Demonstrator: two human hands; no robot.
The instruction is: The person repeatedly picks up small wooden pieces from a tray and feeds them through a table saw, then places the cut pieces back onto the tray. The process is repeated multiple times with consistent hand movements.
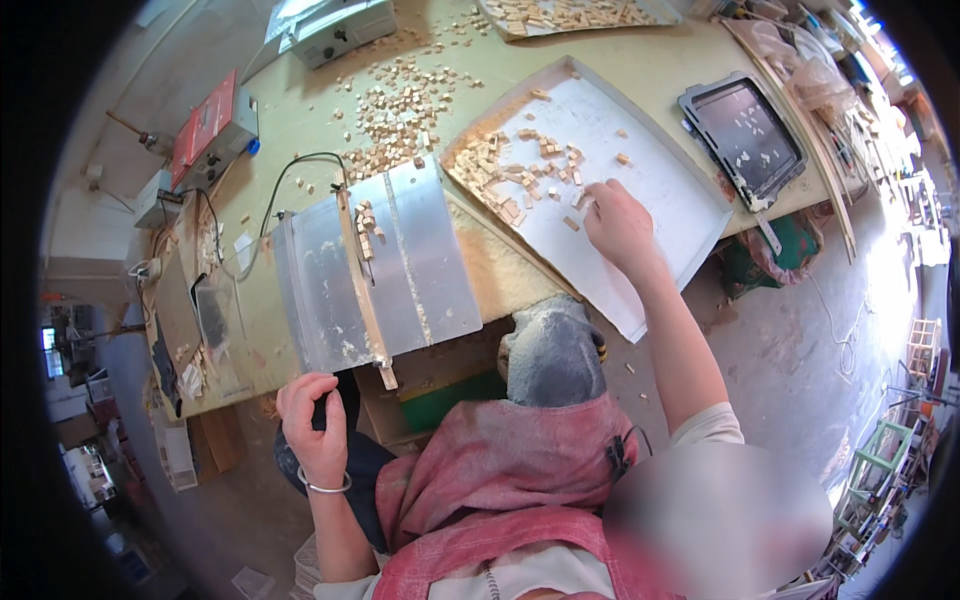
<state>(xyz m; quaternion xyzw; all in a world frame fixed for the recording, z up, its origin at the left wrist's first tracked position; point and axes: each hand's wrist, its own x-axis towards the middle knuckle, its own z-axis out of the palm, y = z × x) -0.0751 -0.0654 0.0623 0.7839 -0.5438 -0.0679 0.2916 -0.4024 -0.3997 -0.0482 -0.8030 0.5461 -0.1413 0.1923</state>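
Note:
Over the white tray [665, 190] at the right, my right hand [622, 230] reaches down with its fingers drawn together. Small pale wooden blocks [490, 165] lie loose in the tray's left half, some right beside those fingertips; whether one is pinched, I cannot make out. My left hand [316, 425] is held with curled fingers just off the near edge of a flat metal plate [440, 265], and what it holds, if anything, is hidden. Across the plate runs a wooden strip [362, 270], with several small blocks [367, 225] against it.
More blocks [395, 115] are scattered across the table beyond the plate. A red-topped box [212, 130] and a grey control box [335, 30] stand at the far left. Right of the tray lies a black frame-shaped tray [745, 135] with small pieces. A dusty grey cloth [555, 355] covers my knee.

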